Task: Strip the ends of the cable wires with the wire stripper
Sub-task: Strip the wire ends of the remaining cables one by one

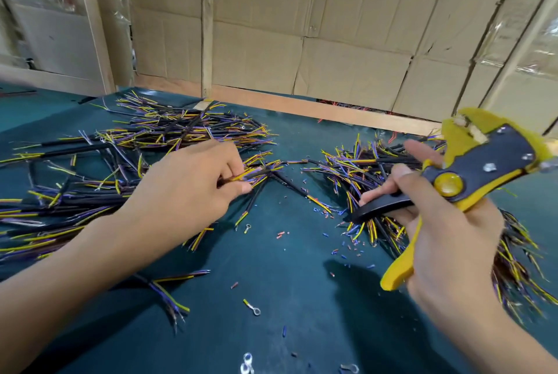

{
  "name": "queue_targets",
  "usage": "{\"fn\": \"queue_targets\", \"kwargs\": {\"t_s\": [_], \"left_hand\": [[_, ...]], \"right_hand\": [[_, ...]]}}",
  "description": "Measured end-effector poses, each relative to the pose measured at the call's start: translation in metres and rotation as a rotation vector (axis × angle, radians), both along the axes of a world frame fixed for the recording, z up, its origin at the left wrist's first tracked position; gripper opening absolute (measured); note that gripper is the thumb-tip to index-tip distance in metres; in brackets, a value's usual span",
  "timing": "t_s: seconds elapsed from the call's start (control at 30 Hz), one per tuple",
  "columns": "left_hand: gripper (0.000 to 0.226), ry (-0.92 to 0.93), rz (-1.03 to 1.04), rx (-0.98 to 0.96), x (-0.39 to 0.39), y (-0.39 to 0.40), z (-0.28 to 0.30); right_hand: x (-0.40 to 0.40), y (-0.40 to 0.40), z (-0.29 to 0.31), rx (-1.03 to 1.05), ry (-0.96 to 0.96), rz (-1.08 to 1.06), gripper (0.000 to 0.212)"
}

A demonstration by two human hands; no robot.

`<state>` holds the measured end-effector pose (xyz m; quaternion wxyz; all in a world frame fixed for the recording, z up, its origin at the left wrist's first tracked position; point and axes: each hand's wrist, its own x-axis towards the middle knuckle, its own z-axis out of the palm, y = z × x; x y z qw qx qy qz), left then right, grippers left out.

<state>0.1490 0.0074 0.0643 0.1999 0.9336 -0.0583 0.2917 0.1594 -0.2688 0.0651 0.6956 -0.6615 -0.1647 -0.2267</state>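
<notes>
Left hand (193, 186) reaches to approx centre of view, fingers curled, pinching a black cable (256, 175) near its fanned yellow/purple wire ends, at the edge of the big cable pile (145, 144) that fills 9 to 11 o'clock on the bench (287, 298). Right hand (447, 240) is at 4 o'clock, raised off the bench, gripping the stripper (471, 180): fingers wrapped round the yellow handle, two fingers over the black handle, handles spread apart. Stripper head points up to 2 o'clock, yellow w/ dark plate and silver rivets; jaws stand slightly apart, nothing seen between them. Second cable pile (362, 168) lies at 3 o'clock, partly behind the right hand and running down to 5 o'clock. Btwn the piles the green bench top is strewn w/ small red and blue insulation bits (353, 245). Ring terminal (252, 307) lies at 6 o'clock, more at the bottom edge. Cardboard wall (302, 26) stands at 12 o'clock behind the bench.
</notes>
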Motion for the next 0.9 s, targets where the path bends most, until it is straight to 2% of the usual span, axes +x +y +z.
{"fn": "queue_targets", "kwargs": {"t_s": [0.1, 0.17, 0.23, 0.27, 0.33, 0.43, 0.53, 0.63, 0.73, 0.83, 0.9], "left_hand": [[0.03, 0.191, -0.115, -0.13, 0.003, 0.001, 0.003], [0.031, 0.354, -0.143, -0.037, 0.004, 0.007, 0.007], [0.02, 0.443, -0.153, 0.091, 0.005, 0.012, 0.01], [0.015, 0.434, -0.154, 0.113, 0.003, 0.013, 0.012], [0.007, 0.251, -0.205, 0.039, -0.001, 0.011, 0.013], [0.023, -0.065, -0.344, -0.271, -0.017, -0.007, 0.018], [0.023, -0.144, -0.468, -0.439, -0.031, -0.028, 0.022], [0.01, -0.101, -0.546, -0.492, -0.037, -0.04, 0.02], [0.014, -0.057, -0.556, -0.433, -0.04, -0.044, 0.015], [0.013, 0.06, -0.568, -0.48, -0.041, -0.047, 0.012], [0.01, 0.175, -0.613, -0.55, -0.042, -0.051, 0.01]], "right_hand": [[0.0, 0.009, -0.007, 0.041, 0.03, -0.022, 0.011], [-0.001, 0.017, -0.01, 0.127, 0.025, 0.024, 0.005], [-0.001, 0.022, -0.01, 0.157, 0.044, 0.05, 0.008], [-0.001, 0.021, -0.01, 0.162, 0.05, 0.049, 0.01], [-0.001, 0.021, -0.011, 0.162, 0.053, 0.057, 0.012], [0.0, 0.021, -0.01, 0.176, 0.073, 0.14, 0.017], [-0.004, 0.025, -0.006, 0.199, 0.085, 0.324, 0.018], [-0.009, 0.028, -0.003, 0.217, 0.099, 0.483, 0.032], [-0.011, 0.028, -0.001, 0.195, 0.07, 0.573, 0.042], [-0.012, 0.028, 0.0, 0.182, 0.064, 0.574, 0.047], [-0.012, 0.028, 0.0, 0.177, 0.066, 0.547, 0.043]]}}
